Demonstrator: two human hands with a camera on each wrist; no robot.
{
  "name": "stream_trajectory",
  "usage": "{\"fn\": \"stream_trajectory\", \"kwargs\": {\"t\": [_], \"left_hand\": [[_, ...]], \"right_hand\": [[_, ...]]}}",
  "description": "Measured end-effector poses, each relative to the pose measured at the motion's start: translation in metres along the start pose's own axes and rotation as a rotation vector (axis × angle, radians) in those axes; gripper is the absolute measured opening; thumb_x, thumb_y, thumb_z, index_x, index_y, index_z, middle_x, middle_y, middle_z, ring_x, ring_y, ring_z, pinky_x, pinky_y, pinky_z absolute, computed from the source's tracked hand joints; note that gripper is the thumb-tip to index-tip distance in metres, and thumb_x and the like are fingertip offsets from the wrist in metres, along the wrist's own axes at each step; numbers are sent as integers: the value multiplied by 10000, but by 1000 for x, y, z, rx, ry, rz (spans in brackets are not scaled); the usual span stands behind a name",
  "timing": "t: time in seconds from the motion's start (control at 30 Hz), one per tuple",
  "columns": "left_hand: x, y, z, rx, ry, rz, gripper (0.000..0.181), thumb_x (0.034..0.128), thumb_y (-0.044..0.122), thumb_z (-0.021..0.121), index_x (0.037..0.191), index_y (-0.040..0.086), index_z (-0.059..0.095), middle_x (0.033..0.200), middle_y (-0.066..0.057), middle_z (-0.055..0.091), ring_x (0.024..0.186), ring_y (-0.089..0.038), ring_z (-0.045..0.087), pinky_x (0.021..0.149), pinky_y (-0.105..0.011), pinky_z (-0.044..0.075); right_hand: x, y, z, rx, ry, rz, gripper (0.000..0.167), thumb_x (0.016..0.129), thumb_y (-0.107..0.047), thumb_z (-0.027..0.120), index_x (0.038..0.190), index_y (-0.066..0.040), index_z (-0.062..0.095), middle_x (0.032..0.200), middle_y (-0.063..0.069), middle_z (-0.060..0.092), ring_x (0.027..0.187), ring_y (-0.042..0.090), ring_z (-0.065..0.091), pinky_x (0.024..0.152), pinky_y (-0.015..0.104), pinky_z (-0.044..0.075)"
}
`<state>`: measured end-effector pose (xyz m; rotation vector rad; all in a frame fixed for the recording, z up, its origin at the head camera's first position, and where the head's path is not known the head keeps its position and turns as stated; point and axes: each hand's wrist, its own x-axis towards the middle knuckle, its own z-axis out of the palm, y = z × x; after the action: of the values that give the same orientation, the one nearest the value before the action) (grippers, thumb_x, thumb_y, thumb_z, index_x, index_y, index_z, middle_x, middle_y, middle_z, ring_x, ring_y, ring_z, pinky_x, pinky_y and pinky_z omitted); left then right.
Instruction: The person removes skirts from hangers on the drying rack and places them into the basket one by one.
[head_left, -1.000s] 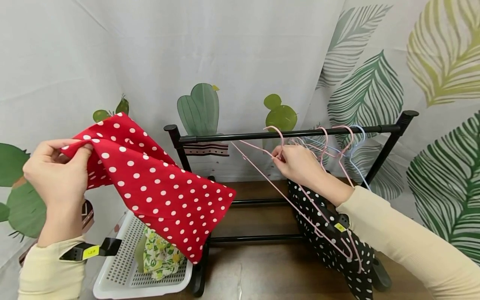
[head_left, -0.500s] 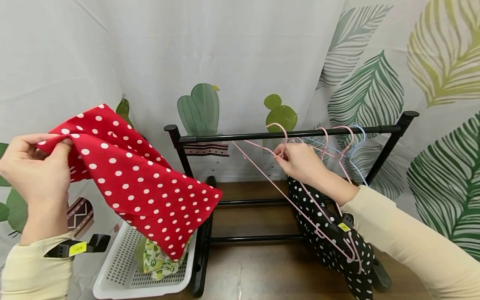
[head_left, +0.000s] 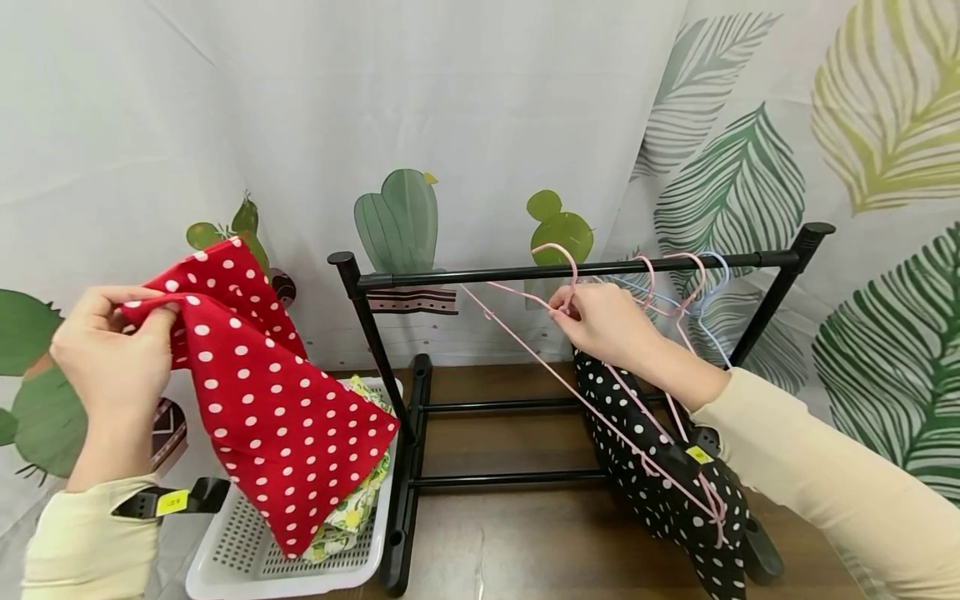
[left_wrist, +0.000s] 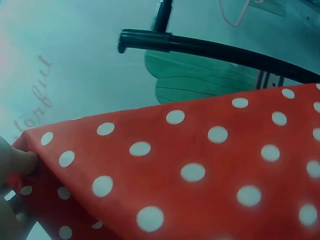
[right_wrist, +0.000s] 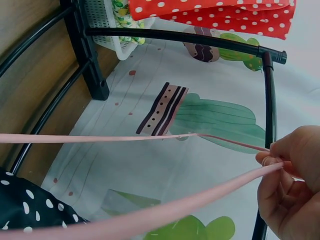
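Note:
At the left of the head view, the left hand [head_left: 120,358] pinches a red cloth with white dots [head_left: 277,408] by one corner, and the cloth hangs partly over the white basket [head_left: 225,575]. In the left wrist view the red cloth [left_wrist: 200,160] spreads away from the thumb. The right hand [head_left: 611,325] grips a pink hanger [head_left: 525,348] near the base of its hook, which reaches over the black rack bar [head_left: 465,276]. The right wrist view shows the hanger [right_wrist: 200,202] pinched between fingers and thumb of the right hand [right_wrist: 295,180].
More pink hangers [head_left: 701,279] and a blue hanger [head_left: 723,279] hang at the bar's right side. Below them is black cloth with white dots [head_left: 637,467]. A yellow-green patterned cloth [head_left: 345,525] lies in the basket, beside the rack's left foot [head_left: 401,533].
The left hand moved left, then came back right and slightly down, and the red cloth now hangs lower over the basket. The right hand and the held hanger shifted slightly right.

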<state>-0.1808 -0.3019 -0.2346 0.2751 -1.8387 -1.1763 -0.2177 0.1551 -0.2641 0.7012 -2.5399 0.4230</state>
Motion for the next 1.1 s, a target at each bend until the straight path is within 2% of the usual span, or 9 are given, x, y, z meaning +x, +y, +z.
{"fn": "stream_trajectory", "kwargs": {"t": [0.13,0.37,0.6,0.8,0.87,1.0,1.1], "left_hand": [[-5,-5,4,43,-62,2,103,804,91,653,898,96,696,792,116,648,588,83,585,485,-70,447],[-11,-14,6,161,-131,29,106,837,173,639,931,147,680,763,242,564,589,125,552,491,-49,428],[-16,-19,6,290,-198,84,146,862,252,610,948,143,652,796,217,532,559,115,502,477,-48,406],[-20,-27,6,336,-238,80,143,865,249,602,943,137,643,704,252,504,539,95,480,449,-72,401],[-22,-30,7,353,-246,94,129,858,226,613,932,129,651,715,202,546,547,93,469,445,-81,393],[-24,-36,7,414,-263,167,113,844,178,617,918,105,662,797,-43,654,591,91,410,499,-127,355],[-26,-43,6,468,-321,225,109,837,136,610,923,97,665,818,-147,658,588,12,396,506,-211,330]], "right_hand": [[-1,0,-3,-3,8,4,85,833,-173,614,848,-129,685,613,-38,574,551,151,505,484,317,372],[-1,-1,-7,-11,-1,-3,86,830,-172,611,847,-135,687,585,-49,552,527,142,483,468,304,350],[1,0,-15,-7,-15,-46,110,845,-166,598,863,-144,704,591,-74,564,532,118,475,490,295,370],[4,-2,-23,-3,-24,-85,100,847,-161,606,851,-134,702,610,-74,587,539,93,492,512,288,397],[4,-3,-25,-4,-33,-81,105,851,-164,601,851,-138,703,611,-77,583,546,94,492,518,287,399],[5,-5,-30,-2,-45,-71,116,857,-165,589,850,-149,704,599,-80,568,541,98,479,510,279,383],[5,-5,-33,0,-44,-72,112,857,-168,589,845,-156,700,607,-82,578,541,93,484,505,271,383]]}}
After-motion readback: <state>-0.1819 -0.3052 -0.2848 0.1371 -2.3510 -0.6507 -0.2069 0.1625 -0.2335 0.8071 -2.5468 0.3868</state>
